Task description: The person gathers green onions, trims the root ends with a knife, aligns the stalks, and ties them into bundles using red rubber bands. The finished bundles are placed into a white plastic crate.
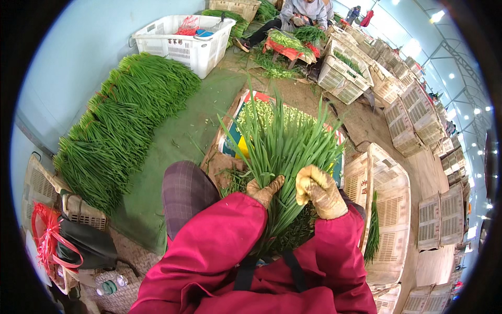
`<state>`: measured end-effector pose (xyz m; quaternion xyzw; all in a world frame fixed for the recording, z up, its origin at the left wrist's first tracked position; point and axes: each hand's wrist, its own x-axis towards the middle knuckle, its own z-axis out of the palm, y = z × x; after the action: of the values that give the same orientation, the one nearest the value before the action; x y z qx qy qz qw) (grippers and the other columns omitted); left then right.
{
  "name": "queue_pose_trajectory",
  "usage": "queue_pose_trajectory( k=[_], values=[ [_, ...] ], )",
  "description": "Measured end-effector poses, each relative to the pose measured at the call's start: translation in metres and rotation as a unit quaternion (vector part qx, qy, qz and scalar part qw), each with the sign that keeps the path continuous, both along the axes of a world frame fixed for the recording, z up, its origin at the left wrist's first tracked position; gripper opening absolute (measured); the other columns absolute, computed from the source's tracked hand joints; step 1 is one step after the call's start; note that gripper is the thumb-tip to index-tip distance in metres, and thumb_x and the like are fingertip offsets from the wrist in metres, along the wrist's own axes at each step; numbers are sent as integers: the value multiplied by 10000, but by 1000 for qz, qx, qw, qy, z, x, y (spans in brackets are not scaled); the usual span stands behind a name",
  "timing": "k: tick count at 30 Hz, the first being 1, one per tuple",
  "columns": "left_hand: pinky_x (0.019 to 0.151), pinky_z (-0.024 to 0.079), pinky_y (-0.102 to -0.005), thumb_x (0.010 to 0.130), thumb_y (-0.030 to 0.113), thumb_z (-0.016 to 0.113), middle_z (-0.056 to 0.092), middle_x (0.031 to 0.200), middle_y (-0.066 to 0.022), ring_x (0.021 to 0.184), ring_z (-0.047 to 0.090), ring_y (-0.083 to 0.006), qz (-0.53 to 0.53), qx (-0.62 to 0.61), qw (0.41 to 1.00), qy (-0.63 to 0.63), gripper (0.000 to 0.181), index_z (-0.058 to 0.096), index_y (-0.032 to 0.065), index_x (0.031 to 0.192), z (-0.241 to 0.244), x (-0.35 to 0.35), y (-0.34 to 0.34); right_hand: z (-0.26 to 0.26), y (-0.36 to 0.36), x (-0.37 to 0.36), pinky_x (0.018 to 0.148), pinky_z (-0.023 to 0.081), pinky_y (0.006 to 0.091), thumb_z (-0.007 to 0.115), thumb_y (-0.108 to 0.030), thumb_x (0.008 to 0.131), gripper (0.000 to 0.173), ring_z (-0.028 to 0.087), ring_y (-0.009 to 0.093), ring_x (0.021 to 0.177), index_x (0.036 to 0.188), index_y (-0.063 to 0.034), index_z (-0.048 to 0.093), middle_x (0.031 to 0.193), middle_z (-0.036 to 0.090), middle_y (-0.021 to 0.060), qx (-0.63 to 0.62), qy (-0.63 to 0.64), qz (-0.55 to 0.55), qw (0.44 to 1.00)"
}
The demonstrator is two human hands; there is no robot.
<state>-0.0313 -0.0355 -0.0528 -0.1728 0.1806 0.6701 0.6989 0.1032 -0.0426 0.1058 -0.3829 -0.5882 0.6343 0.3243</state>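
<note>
A loose bunch of long green leaves, likely garlic chives (290,145), fans out before me with its tips pointing away. My left hand (264,191), in a stained work glove, is closed around the bunch's left side. Just right of the leaves is my gloved right hand (318,191), its fingers curled; whether it pinches any leaf is hidden. Beyond and beneath the bunch lies a low surface with a printed cover (231,137), strewn with pale chopped stem bits (257,112). Dark leaf scraps (233,180) lie between my knees.
Tied green bundles (129,129) line the wall on the left. A white plastic crate (196,51) holds red twine. At my right stands a crate (392,219) with some greens inside. Another person (304,15) sits ahead by a small table. Stacked crates (439,219) extend along the right.
</note>
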Motion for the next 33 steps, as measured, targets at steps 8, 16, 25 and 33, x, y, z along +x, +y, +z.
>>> queue_pose_trajectory(
  k=[8,16,25,33],
  values=[
    [1006,322,-638,855,77,397,311,1296,-417,1194,356,-537,33,18,999,24,482,354,-190,1254,13,5,-6,16,10,-37,701,467,387,706,-132,731,346,589,265,773,1070,-129,638,862,589,75,519,-438,-78,730],
    [997,333,-649,858,49,400,328,1282,-427,1177,382,-543,14,-1,1000,-1,442,378,-202,1222,14,1,-6,7,23,-41,684,459,406,662,-134,750,165,585,301,797,908,-111,622,860,593,84,500,-577,-40,644],
    [972,395,-543,809,174,521,362,1303,-289,1161,423,-432,-105,82,899,-417,581,347,-141,1266,-43,-21,10,26,-2,4,480,400,212,620,-79,852,86,497,95,507,892,-9,590,735,580,66,6,192,61,979],
    [1101,273,-479,745,252,521,189,1452,-265,1338,251,-385,-115,173,769,-605,863,100,-111,1405,-70,-43,17,10,-22,3,572,434,199,673,14,776,185,505,54,613,950,-46,658,726,575,-18,252,-215,-145,932]
  ],
)
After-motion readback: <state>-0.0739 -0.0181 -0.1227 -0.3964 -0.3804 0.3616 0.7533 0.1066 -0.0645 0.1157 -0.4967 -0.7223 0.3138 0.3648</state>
